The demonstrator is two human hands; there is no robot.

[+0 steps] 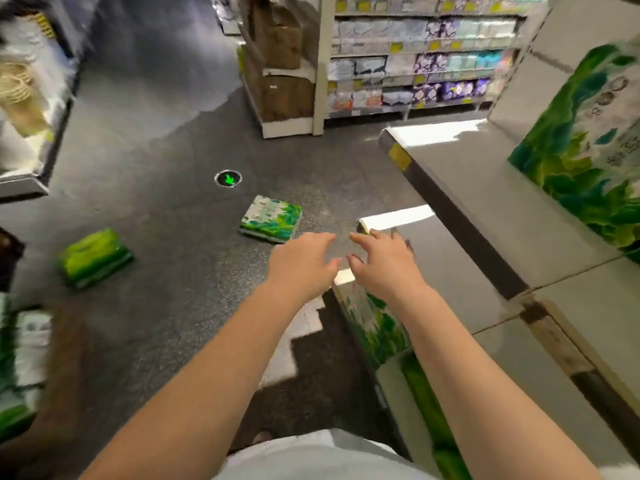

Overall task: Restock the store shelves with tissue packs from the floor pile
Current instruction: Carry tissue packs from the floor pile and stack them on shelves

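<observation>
Nearest: white garment [311,452] at bottom edge, both bare forearms stretched forward over the dark speckled floor [166,209].

Left hand [304,261]: grip wide, fingers straight and slightly spread, holding nothing. Right hand [384,261]: grip wide as well, fingers spread, nothing held; fingertips over the corner of the lower shelf [433,244], contact not discernible. Hands close together, apart from each other.

Beneath right forearm: green-and-white tissue packs [377,323] standing at the shelf front, partly hidden by the arm.

Floor, just beyond left hand: one flat tissue pack [270,219], green-and-white print, lying apart from both hands. Further left: a second green pack [96,257], tilted, blurred. Far left edge: more packs [24,358], blurred, count unclear.

Right side: upper shelf [502,202] with yellow price tag on its front edge; large green-printed pack [581,150] standing on it.

Mid-floor beyond near pack: round marker with green arrow [228,178].

Far: aisle shelving [415,64] stocked with pale and purple packages; brown cartons [280,64] on the end unit.
</observation>
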